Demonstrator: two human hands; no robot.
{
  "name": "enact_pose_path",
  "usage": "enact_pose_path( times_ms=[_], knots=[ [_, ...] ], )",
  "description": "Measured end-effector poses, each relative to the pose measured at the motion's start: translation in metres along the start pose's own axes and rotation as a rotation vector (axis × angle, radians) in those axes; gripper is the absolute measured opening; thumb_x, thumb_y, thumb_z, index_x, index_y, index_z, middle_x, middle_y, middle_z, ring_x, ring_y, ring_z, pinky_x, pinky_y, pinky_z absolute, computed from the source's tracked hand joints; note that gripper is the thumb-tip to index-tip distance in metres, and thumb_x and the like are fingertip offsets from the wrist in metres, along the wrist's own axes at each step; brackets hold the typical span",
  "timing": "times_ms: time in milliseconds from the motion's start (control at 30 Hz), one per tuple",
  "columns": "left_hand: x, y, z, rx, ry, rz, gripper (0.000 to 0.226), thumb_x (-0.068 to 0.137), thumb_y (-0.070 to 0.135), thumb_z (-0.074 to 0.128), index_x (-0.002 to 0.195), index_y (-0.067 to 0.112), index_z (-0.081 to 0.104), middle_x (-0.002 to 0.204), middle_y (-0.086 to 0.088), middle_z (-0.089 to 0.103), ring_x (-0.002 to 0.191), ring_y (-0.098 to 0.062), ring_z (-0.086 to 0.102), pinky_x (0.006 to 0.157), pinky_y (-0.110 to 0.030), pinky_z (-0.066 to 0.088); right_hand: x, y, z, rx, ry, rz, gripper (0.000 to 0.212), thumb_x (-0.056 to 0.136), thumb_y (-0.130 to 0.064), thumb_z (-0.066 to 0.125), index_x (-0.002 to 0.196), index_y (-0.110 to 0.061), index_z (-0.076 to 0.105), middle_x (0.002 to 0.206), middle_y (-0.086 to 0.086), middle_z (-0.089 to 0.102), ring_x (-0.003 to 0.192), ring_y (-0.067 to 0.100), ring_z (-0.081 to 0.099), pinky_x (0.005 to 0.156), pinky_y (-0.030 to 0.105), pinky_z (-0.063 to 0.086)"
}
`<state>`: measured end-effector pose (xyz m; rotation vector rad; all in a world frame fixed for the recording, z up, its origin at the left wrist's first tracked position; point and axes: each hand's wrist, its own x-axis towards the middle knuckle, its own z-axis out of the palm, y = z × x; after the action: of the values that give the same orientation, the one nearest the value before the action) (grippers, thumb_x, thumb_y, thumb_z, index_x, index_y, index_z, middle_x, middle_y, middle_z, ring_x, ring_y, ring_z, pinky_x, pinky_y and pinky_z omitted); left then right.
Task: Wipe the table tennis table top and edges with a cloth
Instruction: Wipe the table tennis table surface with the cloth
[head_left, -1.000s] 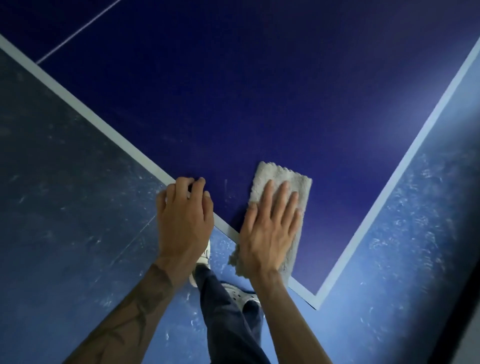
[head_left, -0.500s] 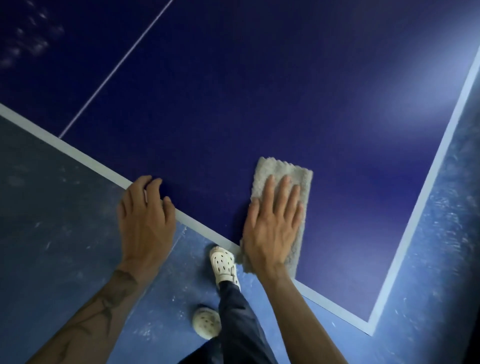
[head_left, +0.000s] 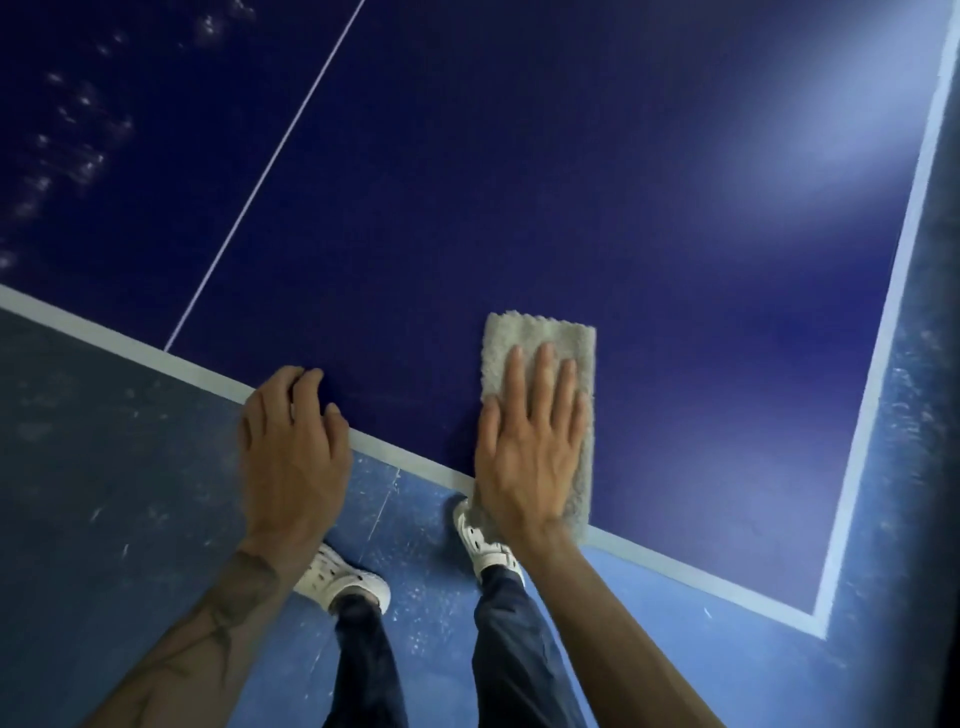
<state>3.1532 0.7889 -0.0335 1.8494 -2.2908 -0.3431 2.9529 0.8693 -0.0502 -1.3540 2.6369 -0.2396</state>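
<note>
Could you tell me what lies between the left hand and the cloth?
Head view: only bare blue table top and its white edge line separate the left hand from the cloth.

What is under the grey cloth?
The cloth lies on the blue table top, near end over the white edge line. The right hand presses it flat; the surface beneath is hidden.

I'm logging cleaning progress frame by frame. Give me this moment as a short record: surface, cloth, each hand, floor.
surface: dark blue table tennis table top, with a white border stripe and a thin white centre line
cloth: grey fluffy folded cloth, flat at the near edge, its near end covering the border stripe
right hand: flat on the cloth, fingers straight, pressing down
left hand: rests on the near edge, fingers bent, holds nothing
floor: blue speckled floor, white perforated shoes
</note>
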Motion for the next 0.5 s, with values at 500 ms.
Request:
enact_pose_path(
  times_ms=[500],
  knots=[
    [0.055,-0.133,-0.057,-0.163,-0.186,0.387,0.037,0.099,0.009,0.058,0.136,0.003,0.060,0.140,-0.015,0.056,0.125,-0.032,0.056,0.104,-0.048,0.048,0.009,-0.162,0.023,0.013,0.000,0.197,0.062,0.113,-0.046,0.027,0.171,-0.031,0.012,0.180,0.002,0.004,0.166,0.026,-0.001,0.134,0.050,0.006]
  ],
)
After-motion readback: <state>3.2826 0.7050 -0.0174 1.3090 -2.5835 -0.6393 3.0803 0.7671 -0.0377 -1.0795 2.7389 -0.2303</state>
